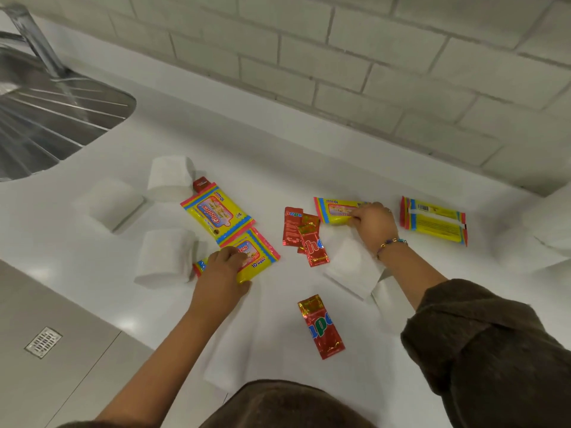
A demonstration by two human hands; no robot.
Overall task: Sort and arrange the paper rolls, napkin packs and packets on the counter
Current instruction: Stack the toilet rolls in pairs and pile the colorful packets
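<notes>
My left hand (224,270) grips a yellow wipes pack (256,253) lying on the white counter (278,156). A second yellow wipes pack (216,214) lies just behind it. My right hand (372,223) grips a third yellow pack (335,210) at the middle right. One more yellow pack (432,222) lies face down to its right. Red packets (304,236) are bunched between my hands, and one red packet (321,327) lies alone nearer me. White paper rolls (168,177) (109,202) (165,257) stand at the left, and another roll (352,267) lies under my right wrist.
A steel sink with a drainboard (46,118) and a tap (34,38) fills the far left. A white brick wall (370,57) runs behind the counter. More white paper (553,230) sits at the right edge. A floor drain (43,341) shows below left.
</notes>
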